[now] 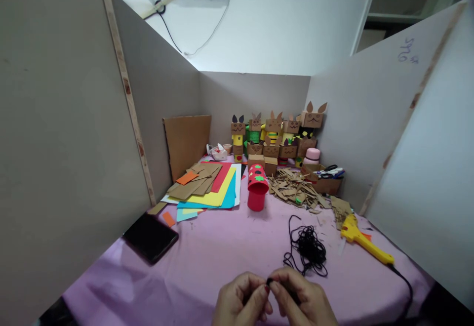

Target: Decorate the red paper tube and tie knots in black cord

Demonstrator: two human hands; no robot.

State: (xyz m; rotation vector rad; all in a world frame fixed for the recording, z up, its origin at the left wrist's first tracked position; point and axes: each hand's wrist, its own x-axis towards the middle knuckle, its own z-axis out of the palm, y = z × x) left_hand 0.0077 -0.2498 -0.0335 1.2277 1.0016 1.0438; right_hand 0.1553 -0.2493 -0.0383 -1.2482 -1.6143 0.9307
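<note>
My left hand [242, 300] and my right hand [301, 299] meet at the near edge of the table, fingertips pinched together. Between them is a small black piece [269, 281], which looks like a bit of black cord; the fingers hide most of it. Just beyond my right hand lies a loose tangle of black cord [311, 249], one end curling away. Farther back in the middle stands a red paper tube [256, 201], with a second red tube piece [258, 179], dotted black and green, tilted on top of it.
A yellow glue gun [366, 244] with a cable lies at right, near cardboard scraps [296, 187] and a box of scissors and pens [326, 183]. At left are a dark tablet [151, 238], coloured paper [225, 195] and cardboard pieces [202, 178]. Cardboard animal figures [274, 124] stand at the back.
</note>
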